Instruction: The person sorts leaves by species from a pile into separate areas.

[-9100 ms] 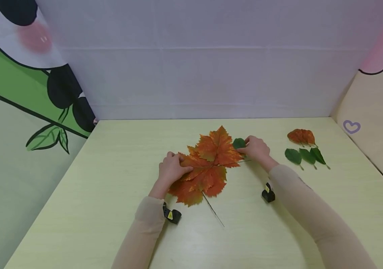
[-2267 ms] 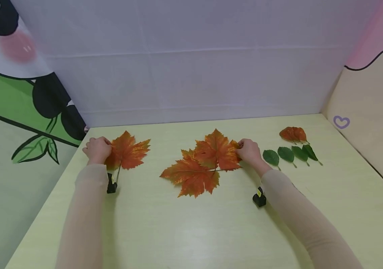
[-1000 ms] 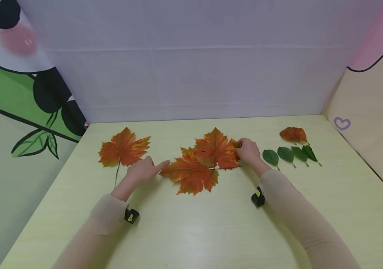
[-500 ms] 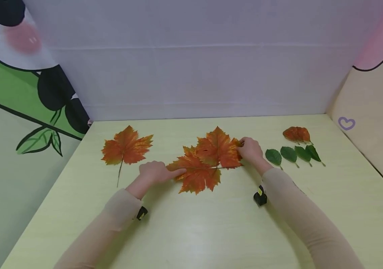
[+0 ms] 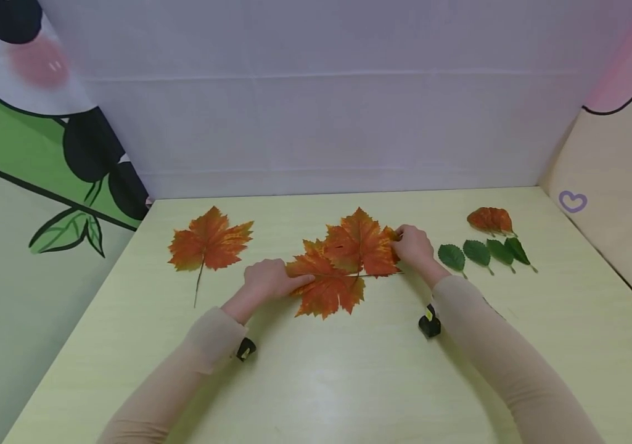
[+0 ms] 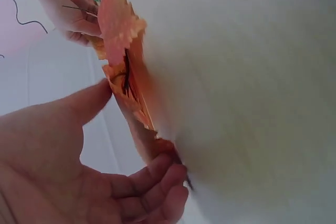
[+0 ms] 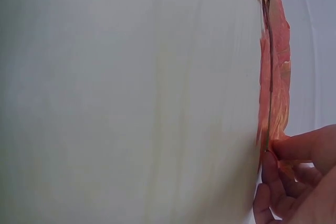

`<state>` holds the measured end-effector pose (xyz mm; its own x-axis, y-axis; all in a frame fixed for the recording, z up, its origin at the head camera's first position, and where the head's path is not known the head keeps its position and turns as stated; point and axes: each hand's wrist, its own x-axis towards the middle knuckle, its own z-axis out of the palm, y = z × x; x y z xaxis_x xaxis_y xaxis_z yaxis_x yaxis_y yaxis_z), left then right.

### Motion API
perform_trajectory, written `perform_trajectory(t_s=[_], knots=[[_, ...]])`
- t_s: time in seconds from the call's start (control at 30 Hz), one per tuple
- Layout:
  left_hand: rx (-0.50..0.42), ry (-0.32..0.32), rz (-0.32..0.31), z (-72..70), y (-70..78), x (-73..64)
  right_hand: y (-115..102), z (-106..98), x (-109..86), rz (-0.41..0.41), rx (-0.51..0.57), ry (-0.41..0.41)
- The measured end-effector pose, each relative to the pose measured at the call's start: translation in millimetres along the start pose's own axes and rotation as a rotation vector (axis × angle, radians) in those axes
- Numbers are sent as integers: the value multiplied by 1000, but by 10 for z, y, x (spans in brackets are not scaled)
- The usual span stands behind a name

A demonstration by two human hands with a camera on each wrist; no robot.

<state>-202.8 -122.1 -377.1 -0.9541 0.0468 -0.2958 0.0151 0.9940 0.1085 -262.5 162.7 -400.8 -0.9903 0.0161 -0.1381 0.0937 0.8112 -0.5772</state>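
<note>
Two orange maple leaves overlap at the table's middle. My left hand is at the left end of the lower maple leaf, its thumb over the top and its fingers at the leaf's edge. In the left wrist view, that leaf lies between the thumb and the curled fingers. My right hand pinches the right edge of the upper maple leaf. The right wrist view has a thin dark stem running down to the pinching thumb and fingertips.
A single maple leaf with a long stem lies at the left. Several green leaves form a row at the right, below some overlapping brown-orange leaves. A printed cloth wall stands behind the pale wooden table.
The left hand has let go of the single maple leaf at the left and moved right to hold the lower leaf of the middle pair. The right hand has stayed at the upper leaf's edge.
</note>
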Motion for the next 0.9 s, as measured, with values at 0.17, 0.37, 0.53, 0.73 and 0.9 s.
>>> perform_trajectory(t_s=[0.17,0.37,0.53,0.73,0.9], knots=[[-121,56,53,37,17,14,-2,5,-1,1,-4,4],[-339,90,72,69,27,19,-6,9,1,8,-7,-4],[-521,105,76,78,2,53,-12,-2,-5,15,-6,-1],[-692,84,67,104,-37,94,-22,-13,-11,11,15,-10],[-873,64,42,59,-47,96,-29,-26,-18,3,45,-11]])
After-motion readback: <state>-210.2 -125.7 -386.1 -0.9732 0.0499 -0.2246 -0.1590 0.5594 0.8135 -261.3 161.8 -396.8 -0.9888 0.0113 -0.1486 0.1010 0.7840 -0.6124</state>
